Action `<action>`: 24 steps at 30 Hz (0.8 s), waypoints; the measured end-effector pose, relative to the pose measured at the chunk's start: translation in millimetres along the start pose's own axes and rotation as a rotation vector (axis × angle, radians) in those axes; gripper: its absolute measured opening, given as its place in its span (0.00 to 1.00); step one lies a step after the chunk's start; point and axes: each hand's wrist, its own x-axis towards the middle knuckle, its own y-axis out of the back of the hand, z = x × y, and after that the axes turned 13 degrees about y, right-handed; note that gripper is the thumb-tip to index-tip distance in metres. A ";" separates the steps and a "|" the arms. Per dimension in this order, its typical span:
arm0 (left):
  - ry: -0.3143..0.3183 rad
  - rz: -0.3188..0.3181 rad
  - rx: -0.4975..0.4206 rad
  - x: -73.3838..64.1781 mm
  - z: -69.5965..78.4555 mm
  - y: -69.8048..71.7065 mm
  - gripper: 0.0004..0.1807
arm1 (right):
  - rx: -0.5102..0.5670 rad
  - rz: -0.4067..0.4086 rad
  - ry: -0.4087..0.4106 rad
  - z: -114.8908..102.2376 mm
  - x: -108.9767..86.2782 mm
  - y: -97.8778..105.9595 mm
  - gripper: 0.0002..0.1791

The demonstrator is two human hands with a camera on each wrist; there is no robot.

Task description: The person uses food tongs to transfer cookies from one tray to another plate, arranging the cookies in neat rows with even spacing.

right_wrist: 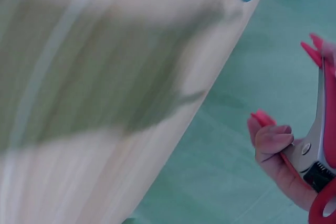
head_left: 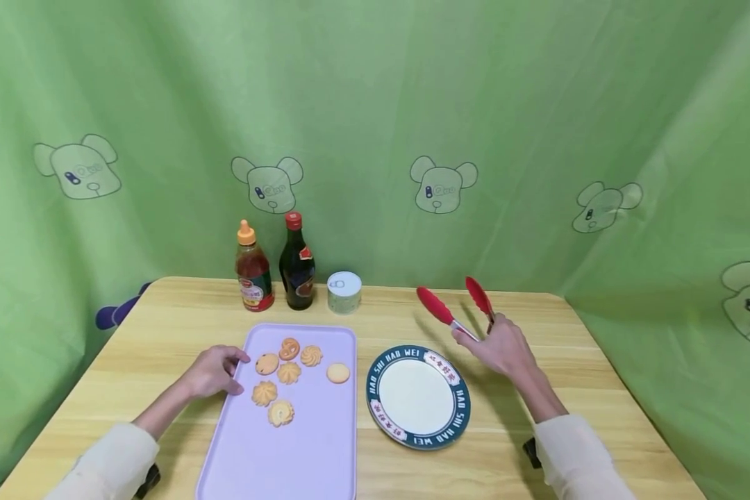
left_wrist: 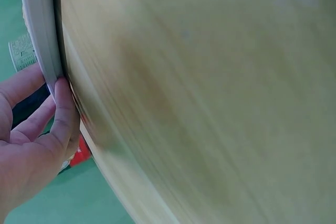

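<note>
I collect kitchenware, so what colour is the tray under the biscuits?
The tray is plain pale lilac; it shows best in the head view.

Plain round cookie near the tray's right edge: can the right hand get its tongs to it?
Probably yes: the right hand holds the tongs spread, and nothing tall stands between them and the cookie; the plate lies flat.

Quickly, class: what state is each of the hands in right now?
Left hand: closed, pinching the lilac tray by its edge.
Right hand: closed, holding the red-tipped tongs.

Draped booth-like setting, green printed cloth [head_left: 362, 104] surrounding a wooden table [head_left: 569, 368]
</note>
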 end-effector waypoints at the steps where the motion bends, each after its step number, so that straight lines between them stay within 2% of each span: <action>1: -0.003 -0.001 -0.001 0.0 0.2 0.0 0.30 | -0.001 -0.002 0.022 -2.8 1.3 -0.9 0.55; 8: 0.004 -0.001 -0.011 -1.1 0.8 0.0 0.30 | 0.010 -0.046 0.153 -29.5 6.8 -8.2 0.50; 18: -0.004 0.002 -0.015 -0.8 0.6 -0.4 0.29 | -0.065 -0.134 0.292 -73.8 11.9 -28.4 0.60; 24: 0.009 0.004 -0.016 -1.1 1.4 -0.9 0.30 | -0.057 -0.153 0.362 -92.7 17.4 -43.0 0.58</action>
